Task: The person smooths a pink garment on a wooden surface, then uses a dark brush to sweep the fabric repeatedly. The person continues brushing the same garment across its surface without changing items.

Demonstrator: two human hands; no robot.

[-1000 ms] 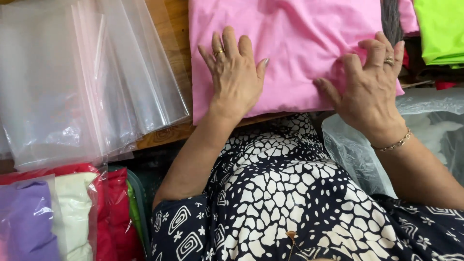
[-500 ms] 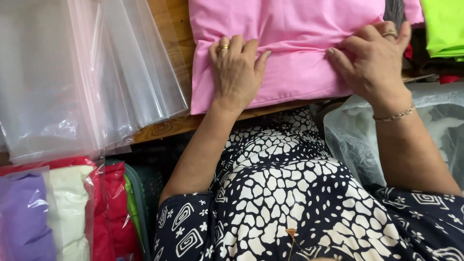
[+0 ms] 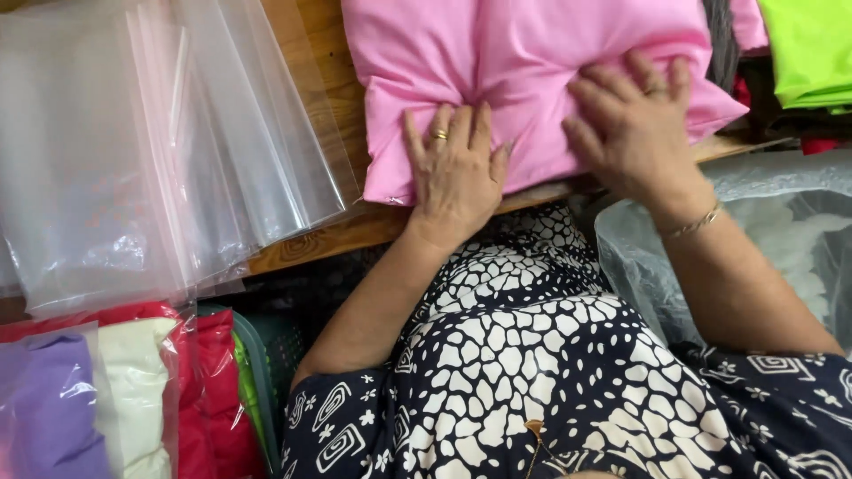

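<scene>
Table [image 3: 306,239]: wooden, its near edge seen from above.
Plastic bags [image 3: 133,151]: clear, stacked at the left.
Pink garment [image 3: 524,80]: folded, laid at the table's near edge.
Left hand [image 3: 454,173]: pressed flat on the garment, fingers spread, nothing gripped.
Right hand [image 3: 635,124]: laid flat beside it, fingers spread.

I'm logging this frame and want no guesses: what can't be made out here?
- Pink cloth: far part cut off by the head view's top edge.
- Cloth under left hand and right hand: covered.
- Bagged clothes: cut off at the lower left corner.
</scene>
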